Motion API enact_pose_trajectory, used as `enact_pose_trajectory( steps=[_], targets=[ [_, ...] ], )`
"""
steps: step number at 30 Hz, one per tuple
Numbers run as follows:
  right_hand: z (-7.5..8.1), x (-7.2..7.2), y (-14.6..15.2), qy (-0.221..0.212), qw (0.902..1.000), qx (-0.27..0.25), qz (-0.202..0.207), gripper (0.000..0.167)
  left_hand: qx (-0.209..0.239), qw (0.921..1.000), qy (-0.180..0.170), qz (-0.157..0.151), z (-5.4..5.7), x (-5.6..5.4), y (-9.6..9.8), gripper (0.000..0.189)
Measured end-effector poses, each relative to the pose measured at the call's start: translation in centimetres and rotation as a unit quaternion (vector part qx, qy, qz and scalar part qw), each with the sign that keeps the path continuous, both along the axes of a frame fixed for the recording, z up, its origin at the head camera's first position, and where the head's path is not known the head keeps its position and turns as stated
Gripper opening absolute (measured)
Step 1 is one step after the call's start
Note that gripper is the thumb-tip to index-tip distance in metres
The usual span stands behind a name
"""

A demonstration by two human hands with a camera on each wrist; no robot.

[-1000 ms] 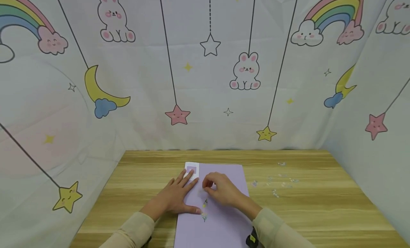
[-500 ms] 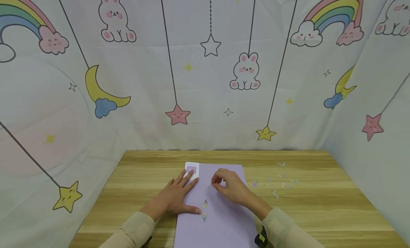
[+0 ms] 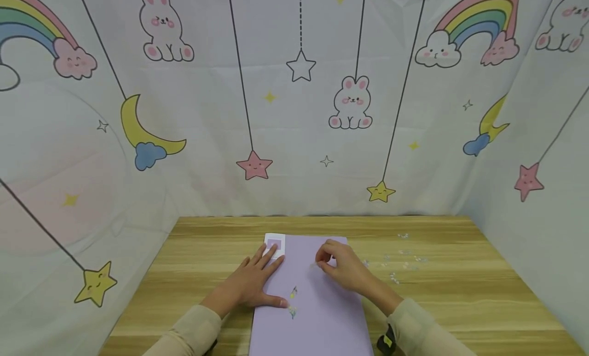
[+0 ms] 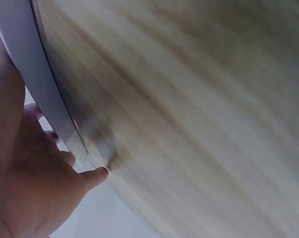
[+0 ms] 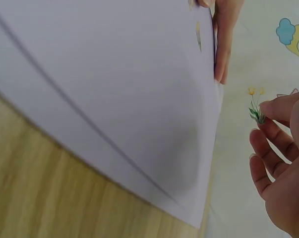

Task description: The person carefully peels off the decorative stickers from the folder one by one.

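A lilac book or folder lies on the wooden table, a white label at its top left corner. My left hand rests flat on its left side with fingers spread, fingertips over the label and thumb pointing right. Right by that thumb, two small flower stickers are on the cover, one above the other. Over the upper right of the cover, my right hand pinches a small clear sticker between thumb and forefinger. In the right wrist view this flower sticker shows yellow tulips and green leaves.
Several small clear stickers lie scattered on the wooden table to the right of the lilac cover. Behind the table hangs a white cloth printed with rabbits, stars, moons and rainbows.
My right hand has moved right across the cover, away from my left hand, still pinching the sticker. The left hand has stayed in place.
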State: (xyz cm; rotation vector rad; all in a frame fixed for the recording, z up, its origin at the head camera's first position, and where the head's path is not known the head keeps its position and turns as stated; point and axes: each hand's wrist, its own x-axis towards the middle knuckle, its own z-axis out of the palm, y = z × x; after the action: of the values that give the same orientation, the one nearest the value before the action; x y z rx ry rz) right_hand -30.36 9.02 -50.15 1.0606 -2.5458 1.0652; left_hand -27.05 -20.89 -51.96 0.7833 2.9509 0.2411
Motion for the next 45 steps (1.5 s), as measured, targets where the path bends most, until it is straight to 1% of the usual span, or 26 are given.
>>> enact_pose_trajectory(
  steps=[6, 10, 15, 21, 26, 35, 41, 45],
  targets=[
    [-0.3, -0.3, 1.4, 0.01, 0.9999, -0.001, -0.014, 0.017, 0.01, 0.9999, 0.003, -0.005, 0.2, 0.2, -0.1, 0.116],
    [-0.2, -0.5, 2.4, 0.014, 0.9996, -0.007, -0.022, 0.018, 0.011, 0.9999, 0.006, -0.005, 0.1, 0.2, -0.3, 0.115],
    [-0.3, -0.8, 3.9, 0.019, 0.999, 0.003, -0.04, 0.019, 0.012, 0.9999, 0.005, -0.01, 0.3, 0.2, -0.2, 0.115],
    [-0.8, -0.9, 5.7, 0.009, 0.997, 0.001, -0.077, 0.02, 0.0, 0.9998, 0.015, -0.012, 0.3, 0.0, 0.0, 0.116],
    [-1.0, -0.8, 7.0, 0.019, 0.9963, -0.008, -0.084, 0.021, -0.004, 0.9997, 0.02, -0.015, 0.1, 0.1, 0.0, 0.115],
    [-1.7, -0.3, 9.5, 0.038, 0.9941, 0.015, -0.1, 0.024, -0.001, 0.9998, 0.015, -0.017, 0.2, 0.1, 0.0, 0.115],
    [-1.9, -0.3, 10.8, 0.033, 0.9935, 0.041, -0.101, 0.018, -0.004, 0.9998, 0.016, -0.014, 0.1, 0.0, -0.1, 0.115],
    [-1.9, -0.2, 11.4, 0.044, 0.9917, 0.057, -0.106, 0.019, -0.005, 0.9997, 0.016, -0.015, 0.1, 0.0, 0.0, 0.115]
  ],
)
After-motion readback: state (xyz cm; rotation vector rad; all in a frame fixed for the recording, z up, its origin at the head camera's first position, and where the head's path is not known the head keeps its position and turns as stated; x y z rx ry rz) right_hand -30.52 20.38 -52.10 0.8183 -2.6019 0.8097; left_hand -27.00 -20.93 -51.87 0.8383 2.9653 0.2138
